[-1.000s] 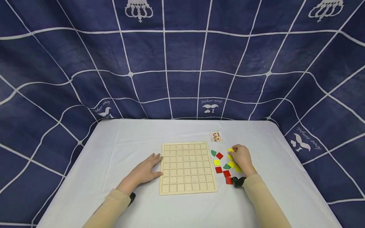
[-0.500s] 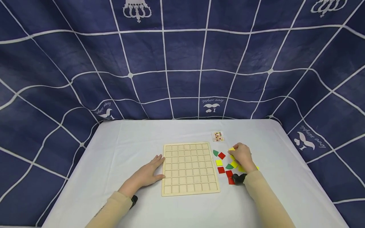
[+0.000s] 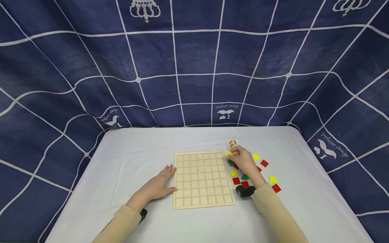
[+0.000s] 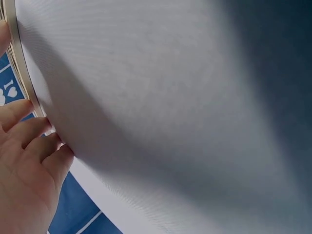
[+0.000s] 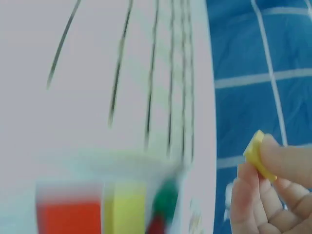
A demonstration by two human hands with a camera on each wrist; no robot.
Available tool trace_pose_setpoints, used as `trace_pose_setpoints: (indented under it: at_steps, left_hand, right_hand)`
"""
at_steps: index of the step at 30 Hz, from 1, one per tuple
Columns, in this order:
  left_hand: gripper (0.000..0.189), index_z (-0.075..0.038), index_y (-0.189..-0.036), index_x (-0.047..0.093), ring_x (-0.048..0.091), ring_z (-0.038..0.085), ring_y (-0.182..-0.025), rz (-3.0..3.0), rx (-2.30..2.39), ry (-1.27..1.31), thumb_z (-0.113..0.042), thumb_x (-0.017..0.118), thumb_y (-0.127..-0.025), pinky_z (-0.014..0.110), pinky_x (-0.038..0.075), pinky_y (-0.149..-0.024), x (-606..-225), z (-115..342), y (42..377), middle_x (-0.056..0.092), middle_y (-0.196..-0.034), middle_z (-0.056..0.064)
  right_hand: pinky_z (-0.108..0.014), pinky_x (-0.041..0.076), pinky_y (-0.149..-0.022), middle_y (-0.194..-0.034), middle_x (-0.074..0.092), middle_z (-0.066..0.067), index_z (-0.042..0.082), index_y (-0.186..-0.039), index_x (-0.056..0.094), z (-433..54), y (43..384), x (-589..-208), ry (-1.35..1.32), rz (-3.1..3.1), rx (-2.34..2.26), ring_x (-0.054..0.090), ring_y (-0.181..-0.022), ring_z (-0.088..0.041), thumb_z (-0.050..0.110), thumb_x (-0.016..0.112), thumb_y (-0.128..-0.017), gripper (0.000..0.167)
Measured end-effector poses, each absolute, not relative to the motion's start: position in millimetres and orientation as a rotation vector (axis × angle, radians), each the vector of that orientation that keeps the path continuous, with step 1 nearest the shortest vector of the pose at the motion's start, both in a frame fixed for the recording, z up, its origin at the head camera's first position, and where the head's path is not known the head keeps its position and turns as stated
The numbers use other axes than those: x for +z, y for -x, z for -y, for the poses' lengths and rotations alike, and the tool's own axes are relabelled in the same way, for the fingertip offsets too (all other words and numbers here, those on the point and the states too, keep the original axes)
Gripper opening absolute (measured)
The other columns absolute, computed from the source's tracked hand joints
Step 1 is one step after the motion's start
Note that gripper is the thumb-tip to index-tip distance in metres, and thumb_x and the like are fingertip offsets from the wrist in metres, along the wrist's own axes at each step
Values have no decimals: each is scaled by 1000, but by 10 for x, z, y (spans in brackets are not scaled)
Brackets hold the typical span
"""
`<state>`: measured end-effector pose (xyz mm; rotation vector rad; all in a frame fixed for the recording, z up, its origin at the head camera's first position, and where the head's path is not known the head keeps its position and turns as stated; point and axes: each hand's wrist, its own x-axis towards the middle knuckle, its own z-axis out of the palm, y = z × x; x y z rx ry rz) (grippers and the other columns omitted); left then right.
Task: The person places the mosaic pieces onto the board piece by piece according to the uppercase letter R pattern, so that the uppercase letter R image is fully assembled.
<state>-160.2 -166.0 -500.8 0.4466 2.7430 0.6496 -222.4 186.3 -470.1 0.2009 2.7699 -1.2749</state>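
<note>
My right hand (image 3: 243, 159) pinches a yellow square tile (image 5: 260, 155) between thumb and fingers, near the upper right corner of the wooden grid board (image 3: 203, 180). The tile shows in the right wrist view, and its edge peeks out at the fingertips in the head view. With fingers spread, my left hand (image 3: 158, 184) rests against the board's left edge; the left wrist view has its fingertips along that rim (image 4: 25, 73). Under and beside the right forearm lie red tiles (image 3: 236, 181), a yellow tile (image 3: 234, 173) and a green leaf-shaped tile (image 3: 244, 177), partly hidden by the arm.
A small printed pattern card (image 3: 231, 143) lies behind the right hand. Further right are another yellow tile (image 3: 273, 179) and a red tile (image 3: 276, 188). A white cloth (image 3: 146, 145) covers the table, with a blue checked curtain (image 3: 194, 91) around its back and sides.
My right hand has moved left from the tile pile to the board's upper right corner, carrying the yellow tile. Tiles it had covered now show. The left hand stays put.
</note>
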Motion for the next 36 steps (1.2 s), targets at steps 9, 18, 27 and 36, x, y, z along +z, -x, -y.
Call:
trace_pose_setpoints:
  at_steps: [9,18,27,36]
  left_hand:
    - [83,-4,-152,36,20,32,-151,-2757,643,-465,-38,74,-86,49,22,-123,-5011,1646,1578,26,-162,16]
    - [82,-5,-152,36,21,31,-152,-2760,649,-451,-40,73,-87,50,24,-123,-5035,1635,1591,26,-162,14]
    - [83,-4,-152,36,19,32,-152,-2744,657,-471,-40,73,-87,49,22,-124,-5036,1622,1597,26,-162,15]
    - [82,-5,-152,36,20,32,-152,-2757,664,-437,-38,74,-87,51,23,-123,-5012,1608,1591,26,-162,14]
  right_hand:
    - [-27,55,-70,-91,72,-3,10,-104,73,-1129,2246,-4786,100,-2674,-1353,65,-78,-12,17,74,-89,17]
    - [-28,54,-72,-88,70,-2,10,-100,75,-749,2329,-4893,280,-2765,-1242,62,-78,-12,16,74,-88,13]
    - [-25,50,-69,-81,66,1,12,-91,71,-691,2386,-4965,318,-2755,-1147,57,-73,-10,13,73,-88,3]
    - [-23,50,-69,-87,59,-1,9,-93,75,-677,2375,-5012,376,-2829,-1081,55,-77,-11,11,75,-87,6]
